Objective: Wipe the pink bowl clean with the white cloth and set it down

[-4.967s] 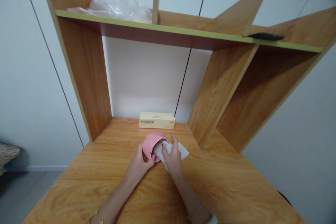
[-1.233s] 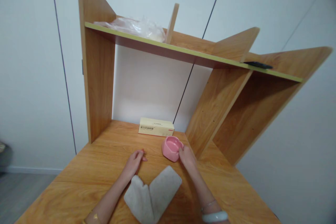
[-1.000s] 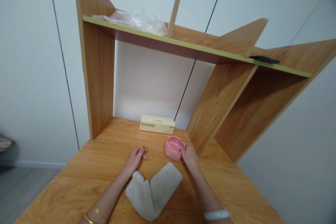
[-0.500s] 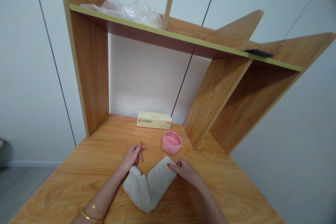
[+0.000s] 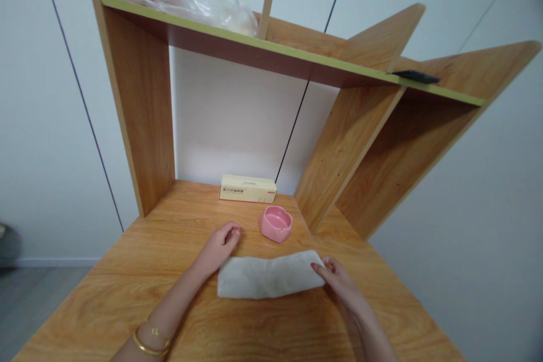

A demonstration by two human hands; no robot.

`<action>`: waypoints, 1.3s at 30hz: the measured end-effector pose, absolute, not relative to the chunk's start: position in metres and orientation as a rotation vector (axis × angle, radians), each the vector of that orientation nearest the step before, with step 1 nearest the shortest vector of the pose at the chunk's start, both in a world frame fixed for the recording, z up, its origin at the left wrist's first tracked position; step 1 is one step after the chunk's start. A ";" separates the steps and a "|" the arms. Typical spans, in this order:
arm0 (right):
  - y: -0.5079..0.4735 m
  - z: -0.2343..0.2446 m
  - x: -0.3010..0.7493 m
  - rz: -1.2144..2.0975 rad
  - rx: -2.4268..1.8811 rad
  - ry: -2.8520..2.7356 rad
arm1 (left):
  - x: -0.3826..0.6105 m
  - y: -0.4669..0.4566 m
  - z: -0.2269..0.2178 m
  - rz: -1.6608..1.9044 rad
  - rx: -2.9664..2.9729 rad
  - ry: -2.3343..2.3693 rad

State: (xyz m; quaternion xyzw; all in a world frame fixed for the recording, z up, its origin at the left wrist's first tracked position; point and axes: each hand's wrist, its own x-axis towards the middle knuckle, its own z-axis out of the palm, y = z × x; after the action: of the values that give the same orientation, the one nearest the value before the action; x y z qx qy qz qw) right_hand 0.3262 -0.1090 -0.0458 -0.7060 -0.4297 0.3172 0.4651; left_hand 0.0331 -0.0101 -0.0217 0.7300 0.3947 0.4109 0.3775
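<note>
A folded, light grey cloth (image 5: pixel 271 277) spans the space between my hands in a nearly straight strip above the wooden desk. My right hand (image 5: pixel 339 283) pinches its right end, thumb on top and the other fingers behind the edge. At the cloth's upper left corner is my left hand (image 5: pixel 223 244), its fingers curled closed. Whether they grip the corner is hidden. Beyond the cloth stands a pink, faceted ashtray-like bowl (image 5: pixel 276 224), touched by neither hand.
A cream-coloured box (image 5: pixel 248 189) stands at the back of the wooden desk (image 5: pixel 178 243). Upright panels (image 5: pixel 352 147) rise at both sides. Overhead, a shelf (image 5: pixel 292 56) carries a clear plastic bag (image 5: pixel 207 8) and a flat dark object (image 5: pixel 416 76).
The cloth has gone from a sagging V to a nearly straight strip. My right hand has moved right with its end, and my left hand's fingers have curled in.
</note>
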 end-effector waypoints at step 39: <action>-0.108 0.003 0.132 0.209 -1.960 -1.945 | 0.041 -0.029 -0.019 1.322 1.922 1.200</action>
State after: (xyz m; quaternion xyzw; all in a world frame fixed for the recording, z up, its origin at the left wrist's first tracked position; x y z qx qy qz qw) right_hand 0.1315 -0.1081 0.0031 -0.6956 -0.6903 0.0742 0.1849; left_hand 0.0414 -0.0288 -0.0193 0.7082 0.4420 0.4871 0.2565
